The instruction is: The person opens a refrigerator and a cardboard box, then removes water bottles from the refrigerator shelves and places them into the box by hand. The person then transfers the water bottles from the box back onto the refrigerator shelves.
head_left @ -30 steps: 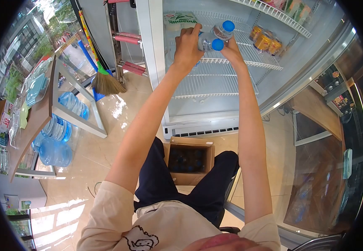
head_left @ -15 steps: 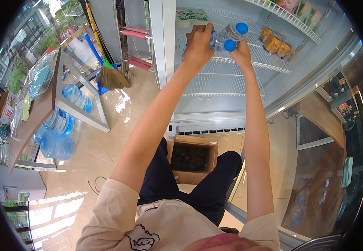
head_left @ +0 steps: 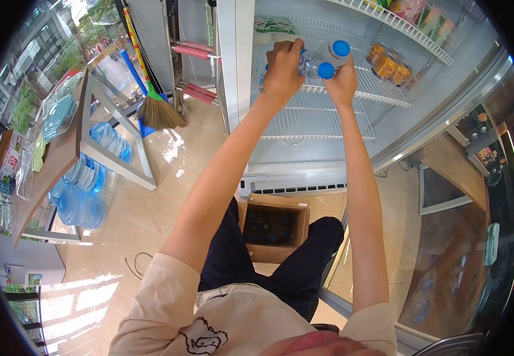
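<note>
Inside the fridge, above a white wire shelf point(head_left: 387, 98), my left hand point(head_left: 283, 70) is wrapped round a clear bottle point(head_left: 310, 64) whose blue cap points right and toward me. Close beside it, my right hand point(head_left: 343, 80) grips a second clear bottle point(head_left: 331, 53) with a blue cap. Behind my left hand sits a green and white Vinamilk pack point(head_left: 275, 25). Yellow cans point(head_left: 387, 65) stand on the shelf to the right of my right hand. An open cardboard box point(head_left: 276, 254) of blue-capped bottles rests on the floor between my legs.
At the left, a table point(head_left: 61, 160) has large blue water bottles point(head_left: 82, 204) beneath it. A broom point(head_left: 159, 113) leans near a ladder point(head_left: 195, 50). The fridge's glass door point(head_left: 447, 255) stands open on the right, and an upper rack point(head_left: 405, 24) holds packets.
The view has shifted, so the fridge and box appear further right. Both hands still hold the bottles, which have moved slightly lower in the view since half a second ago.
</note>
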A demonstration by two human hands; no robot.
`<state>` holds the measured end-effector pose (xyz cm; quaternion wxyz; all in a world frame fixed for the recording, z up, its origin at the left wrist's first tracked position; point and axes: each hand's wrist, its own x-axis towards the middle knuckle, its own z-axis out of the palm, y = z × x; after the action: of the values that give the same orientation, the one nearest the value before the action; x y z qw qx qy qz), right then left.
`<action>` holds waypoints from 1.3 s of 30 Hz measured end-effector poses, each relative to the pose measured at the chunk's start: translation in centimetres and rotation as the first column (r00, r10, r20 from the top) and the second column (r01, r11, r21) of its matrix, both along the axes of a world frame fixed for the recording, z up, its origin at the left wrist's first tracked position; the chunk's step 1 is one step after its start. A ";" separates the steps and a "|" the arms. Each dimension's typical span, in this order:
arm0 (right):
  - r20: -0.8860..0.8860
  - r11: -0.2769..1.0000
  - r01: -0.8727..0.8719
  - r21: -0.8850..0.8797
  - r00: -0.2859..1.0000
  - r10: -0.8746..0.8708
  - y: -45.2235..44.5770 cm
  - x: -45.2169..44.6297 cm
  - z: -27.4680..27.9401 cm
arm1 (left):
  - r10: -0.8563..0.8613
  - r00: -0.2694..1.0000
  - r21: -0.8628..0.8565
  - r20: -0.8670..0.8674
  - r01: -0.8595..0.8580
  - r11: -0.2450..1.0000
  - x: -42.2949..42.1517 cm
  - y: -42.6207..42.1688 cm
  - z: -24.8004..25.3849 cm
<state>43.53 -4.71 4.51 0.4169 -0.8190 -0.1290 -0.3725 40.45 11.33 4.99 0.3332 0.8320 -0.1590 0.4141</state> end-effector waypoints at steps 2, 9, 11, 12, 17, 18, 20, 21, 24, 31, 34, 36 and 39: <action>0.134 0.980 -0.173 0.096 0.978 0.160 -0.7 1.0 -0.7 | -0.037 0.999 -0.045 0.014 0.037 0.998 -0.4 0.1 0.0; 0.299 0.891 -0.145 0.430 0.954 0.011 1.9 -13.3 -1.1 | -0.185 0.856 0.062 0.483 0.178 0.982 -4.7 1.2 3.3; 0.274 0.825 -0.193 0.531 0.961 0.048 2.1 -18.9 -4.6 | -0.225 0.851 0.099 0.474 0.202 0.974 -9.5 0.7 3.3; 0.310 0.757 -0.262 0.598 0.947 0.083 2.2 -21.3 -7.1 | -0.250 0.860 0.115 0.444 0.222 0.968 -12.2 0.9 2.8; -0.274 0.767 0.125 0.630 0.959 0.068 0.4 -33.0 -25.7 | -0.255 0.936 -0.053 0.243 0.276 0.960 -26.3 1.5 -9.5; -0.354 0.723 0.162 0.671 0.928 0.121 0.0 -35.2 -28.6 | -0.248 0.951 -0.096 0.184 0.269 0.958 -28.8 1.8 -12.3; -0.490 0.692 0.247 0.678 0.854 0.174 -0.8 -39.8 -32.6 | -0.240 0.970 -0.061 0.049 0.243 0.968 -33.0 3.5 -17.6; -0.550 0.708 0.285 0.646 0.817 0.173 -1.2 -41.7 -33.7 | -0.236 0.971 0.016 -0.025 0.236 0.972 -35.0 5.1 -20.1; -0.635 0.810 0.205 0.550 0.733 0.246 -1.9 -44.6 -35.3 | -0.228 0.941 0.217 -0.252 0.285 0.934 -37.9 9.1 -24.9; -0.546 0.996 0.052 0.074 0.838 -0.003 -0.4 -38.8 -37.3 | -0.014 0.810 -0.376 -0.586 -0.257 0.890 -36.3 8.5 -28.0; -0.742 0.966 -0.007 0.260 0.639 0.204 -1.2 -35.3 -39.0 | 0.017 0.702 -0.326 -0.712 -0.352 0.877 -35.0 9.0 -28.3; -0.756 0.948 -0.050 0.314 0.592 0.281 -1.5 -33.8 -41.2 | 0.004 0.719 -0.294 -0.695 -0.289 0.911 -35.1 9.3 -28.6; -0.876 0.998 0.045 0.049 0.481 0.021 -0.8 -34.1 -44.1 | -0.028 0.725 -0.271 -0.689 -0.221 0.937 -35.2 9.3 -28.9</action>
<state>9.43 -5.50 -39.60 0.4485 -0.8813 0.1193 0.0894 5.28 20.68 -23.90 0.4819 0.8635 0.0915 0.1170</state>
